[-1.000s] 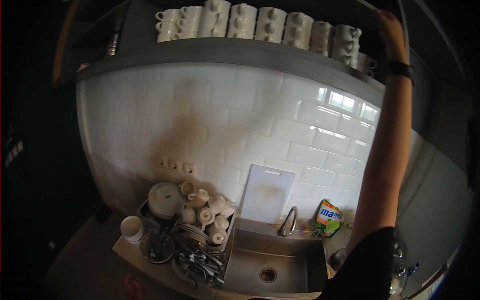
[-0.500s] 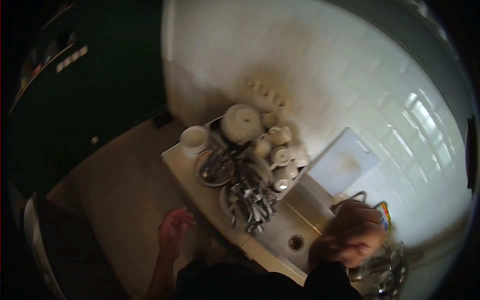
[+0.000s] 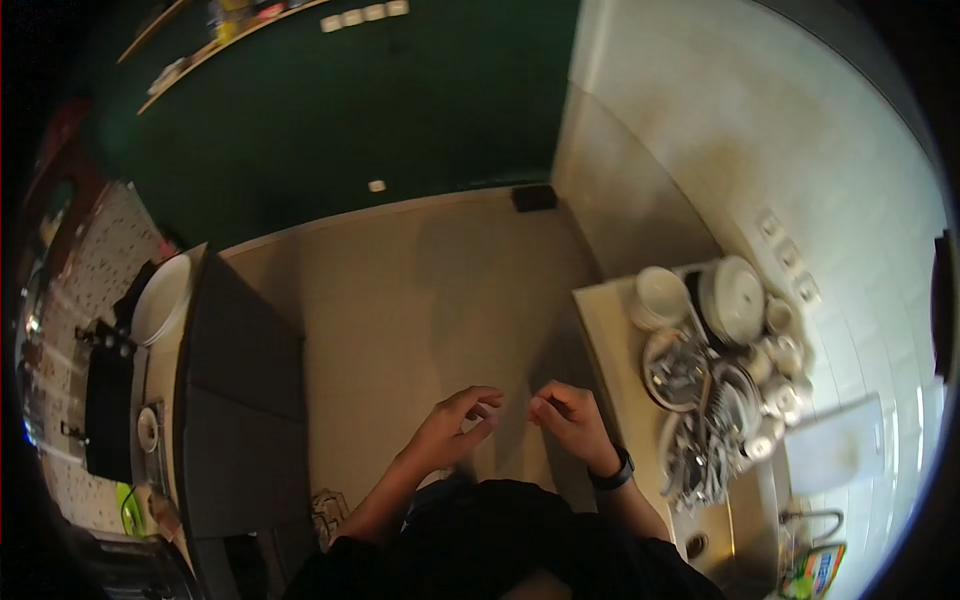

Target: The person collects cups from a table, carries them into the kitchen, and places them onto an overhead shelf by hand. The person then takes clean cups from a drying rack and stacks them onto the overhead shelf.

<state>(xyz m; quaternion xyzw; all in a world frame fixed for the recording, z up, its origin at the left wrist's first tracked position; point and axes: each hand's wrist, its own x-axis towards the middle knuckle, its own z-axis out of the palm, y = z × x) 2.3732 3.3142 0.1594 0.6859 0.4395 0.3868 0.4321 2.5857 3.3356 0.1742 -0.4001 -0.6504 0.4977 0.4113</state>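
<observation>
Both hands hang in the air over the floor in front of my body, apart from each other. My left hand (image 3: 462, 425) is open, its fingers loosely bent and the thumb apart, with nothing in it. My right hand (image 3: 572, 420), below a dark wristband (image 3: 612, 470), has its fingers loosely curled, and I see nothing in it. Nearest to the right hand is the counter (image 3: 610, 340) with washed-looking dishes. On it are a metal bowl of cutlery (image 3: 677, 368), a heap of cutlery (image 3: 690, 465), a white pot (image 3: 660, 297) and a large white lidded pot (image 3: 733, 300).
White cups and teapots (image 3: 780, 395) stand by the tiled wall. A white cutting board (image 3: 840, 445) leans beyond the sink (image 3: 745, 510), near a faucet (image 3: 825, 515) and a colourful packet (image 3: 815, 572). At left, a dark cabinet (image 3: 245, 400) carries a large white bowl (image 3: 163, 300).
My view has swung left, away from the sink. My right hand has come from over the sink to in front of my body, close to my left hand.
</observation>
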